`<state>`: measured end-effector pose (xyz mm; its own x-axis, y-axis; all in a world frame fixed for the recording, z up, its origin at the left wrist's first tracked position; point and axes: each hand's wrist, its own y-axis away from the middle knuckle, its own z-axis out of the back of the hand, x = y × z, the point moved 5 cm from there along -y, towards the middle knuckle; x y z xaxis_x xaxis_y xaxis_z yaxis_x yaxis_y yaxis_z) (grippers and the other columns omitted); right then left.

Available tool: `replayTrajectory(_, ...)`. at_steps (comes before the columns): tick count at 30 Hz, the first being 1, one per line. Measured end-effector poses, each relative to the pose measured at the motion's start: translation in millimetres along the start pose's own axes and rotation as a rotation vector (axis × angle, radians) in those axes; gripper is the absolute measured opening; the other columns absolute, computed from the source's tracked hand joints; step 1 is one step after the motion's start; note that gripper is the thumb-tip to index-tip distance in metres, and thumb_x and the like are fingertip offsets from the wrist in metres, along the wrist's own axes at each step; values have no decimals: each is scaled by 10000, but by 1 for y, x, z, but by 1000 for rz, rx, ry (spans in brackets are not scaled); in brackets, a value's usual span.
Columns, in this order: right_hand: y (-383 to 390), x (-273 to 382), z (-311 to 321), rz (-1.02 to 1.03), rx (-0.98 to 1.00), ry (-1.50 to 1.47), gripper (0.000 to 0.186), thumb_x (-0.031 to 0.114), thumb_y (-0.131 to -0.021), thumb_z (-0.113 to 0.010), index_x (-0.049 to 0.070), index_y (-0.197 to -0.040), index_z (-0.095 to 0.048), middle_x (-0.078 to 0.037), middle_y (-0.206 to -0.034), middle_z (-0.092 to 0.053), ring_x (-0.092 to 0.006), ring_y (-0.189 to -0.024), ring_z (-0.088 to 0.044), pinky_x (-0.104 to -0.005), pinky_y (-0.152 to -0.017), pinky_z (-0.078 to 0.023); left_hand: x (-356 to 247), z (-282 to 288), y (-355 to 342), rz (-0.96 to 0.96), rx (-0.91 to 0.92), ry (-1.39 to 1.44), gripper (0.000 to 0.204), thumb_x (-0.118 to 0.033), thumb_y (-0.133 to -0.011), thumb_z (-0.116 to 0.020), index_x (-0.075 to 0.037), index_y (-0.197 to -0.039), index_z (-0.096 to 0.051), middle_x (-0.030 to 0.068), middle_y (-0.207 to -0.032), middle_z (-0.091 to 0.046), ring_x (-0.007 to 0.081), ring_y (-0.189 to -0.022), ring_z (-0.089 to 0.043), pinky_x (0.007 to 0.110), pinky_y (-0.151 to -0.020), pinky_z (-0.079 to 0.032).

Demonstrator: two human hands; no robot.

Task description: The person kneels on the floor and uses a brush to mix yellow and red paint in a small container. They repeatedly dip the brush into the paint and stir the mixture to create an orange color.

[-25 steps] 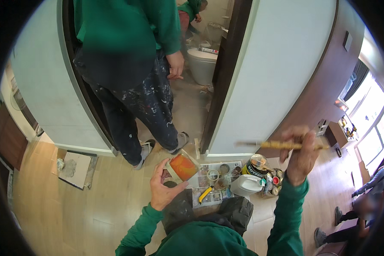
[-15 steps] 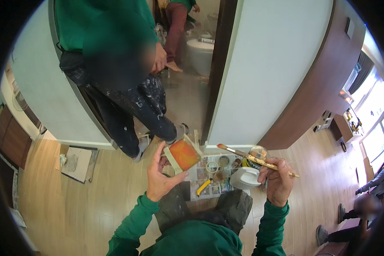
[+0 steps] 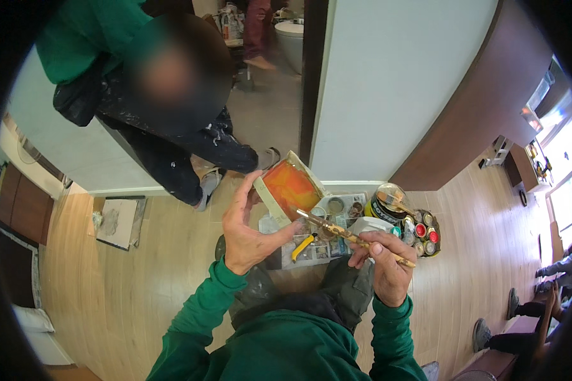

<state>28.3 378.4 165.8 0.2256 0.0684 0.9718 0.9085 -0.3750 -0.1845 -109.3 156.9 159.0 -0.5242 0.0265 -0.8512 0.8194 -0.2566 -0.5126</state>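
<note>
My left hand (image 3: 245,235) grips a small square cardboard-coloured box (image 3: 274,200) between thumb and fingers, with the inside tipped toward me. Orange and yellow paint (image 3: 297,189) coats its inner face. In my right hand (image 3: 391,267) is a slim paintbrush (image 3: 342,232), pinched along its paint-smeared handle. Its tip end points left and sits at the lower edge of the orange paint; the bristles are hard to make out there. Below my hands, a yellow-handled tool (image 3: 304,247) lies on newspaper (image 3: 320,252).
Behind my right hand stand a white plastic container (image 3: 370,224), a black-and-yellow paint can (image 3: 380,206) and several small tins (image 3: 426,236). A co-worker in paint-spattered trousers (image 3: 152,149) stands at the doorway, left of the white wall (image 3: 400,89). A stained board (image 3: 117,222) lies on the floor.
My right hand has brought the brush left and down to the painted box. The box has shifted right and up in view. The co-worker leans further down.
</note>
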Motion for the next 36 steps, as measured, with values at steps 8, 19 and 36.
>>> replayTrajectory(8, 14, -2, 23, 22, -21, -40, 308, 160, -926, -646, -92, -1090, -713, -225, -905, -727, -281, -678, -714, -346, -610, -556, 9, -9, -3, -16, -11, -48, 949, -73, -655, -932, 56, -1458, -444, 164, -1326, -606, 237, -1188, -630, 389, -1055, -505)
replayTrajectory(19, 22, -10, 27, -16, -232, -222, 371, 266, -994, -605, -91, -1067, -677, -170, -881, -718, -261, -701, -715, -327, -535, -557, 13, 13, 17, -33, -36, -58, 961, -141, -683, -938, 32, -1480, -429, 148, -1358, -590, 253, -1239, -603, 396, -1080, -484)
replayTrajectory(36, 24, -42, 10, -13, -102, -390, 316, 212, -933, -644, -59, -1093, -679, -159, -895, -686, -248, -725, -687, -348, -559, -556, 13, 75, 56, 108, -177, 233, 1041, -7, -730, -881, -9, -1568, -263, 165, -1476, -490, 254, -1273, -586, 403, -1072, -502)
